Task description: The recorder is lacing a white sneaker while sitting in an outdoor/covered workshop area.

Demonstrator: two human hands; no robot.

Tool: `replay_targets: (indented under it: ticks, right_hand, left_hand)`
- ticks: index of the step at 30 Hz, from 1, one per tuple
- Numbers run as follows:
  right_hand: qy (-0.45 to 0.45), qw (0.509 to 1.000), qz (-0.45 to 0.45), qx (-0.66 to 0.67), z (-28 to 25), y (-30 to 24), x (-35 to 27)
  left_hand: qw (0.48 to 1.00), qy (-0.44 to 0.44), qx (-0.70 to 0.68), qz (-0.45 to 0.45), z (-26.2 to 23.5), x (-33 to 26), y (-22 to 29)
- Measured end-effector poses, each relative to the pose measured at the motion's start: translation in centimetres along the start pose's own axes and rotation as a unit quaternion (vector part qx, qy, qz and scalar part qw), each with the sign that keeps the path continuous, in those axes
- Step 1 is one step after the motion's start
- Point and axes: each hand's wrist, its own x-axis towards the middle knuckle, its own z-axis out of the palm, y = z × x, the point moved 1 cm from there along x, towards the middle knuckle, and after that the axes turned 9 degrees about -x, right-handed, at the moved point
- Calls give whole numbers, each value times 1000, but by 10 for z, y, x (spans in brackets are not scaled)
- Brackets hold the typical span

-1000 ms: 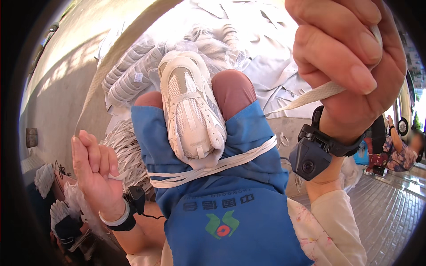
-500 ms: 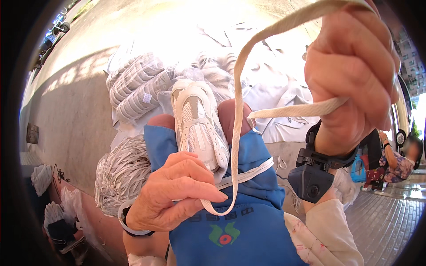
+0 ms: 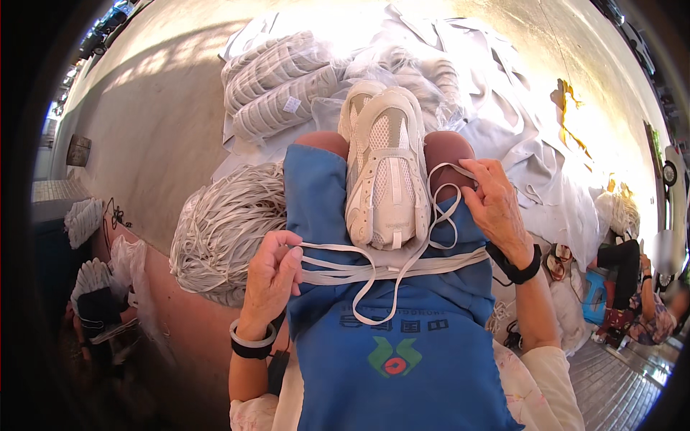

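Between my knees stands a pale beige and white shoe upper point(image 3: 392, 179) with mesh panels and eyelet holes; a similar part shows behind its left edge. Thumb and fingers of my left hand point(image 3: 269, 280) pinch one end of a flat white shoelace point(image 3: 397, 298), left of the shoe. My right hand point(image 3: 499, 212), beside the shoe at my right knee, has the lace's other part between its fingertips. The slack lace loops down over my blue apron point(image 3: 395, 391). Several more laces point(image 3: 449, 264) lie in a band across my lap.
A large heap of white laces point(image 3: 226, 233) sits at my left. Ahead, wrapped stacks of shoe parts point(image 3: 287, 93) rest on pale sheets point(image 3: 496, 129). White gloves point(image 3: 86, 280) and plastic bags point(image 3: 129, 266) are at far left. A person point(image 3: 650, 305) sits at far right.
My right hand has come down from the upper right to beside the shoe, and the stretched lace has gone slack. My left hand has moved left, away from the shoe. The view has shifted.
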Motion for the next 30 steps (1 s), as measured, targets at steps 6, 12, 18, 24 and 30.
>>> replay_targets:
  ticks: [6, 12, 18, 24, 30]
  right_hand:
    - [32, 995, -26, 94, 3, -6, 15]
    - [-78, 947, -228, 213, -42, -59, 0]
    - [-276, 934, 95, 207, -38, -25, -13]
    - [-238, 954, 156, 96, -35, 21, -14]
    - [-36, 997, 41, -46, -32, 17, -6]
  left_hand:
    - [947, 17, 282, 152, 3, 19, -19]
    - [946, 2, 255, 202, 9, 23, 3]
    - [956, -64, -19, 286, 19, -18, 46]
    - [929, -232, 78, 276, 29, -12, 34]
    - [950, -254, 144, 109, 52, -21, 22]
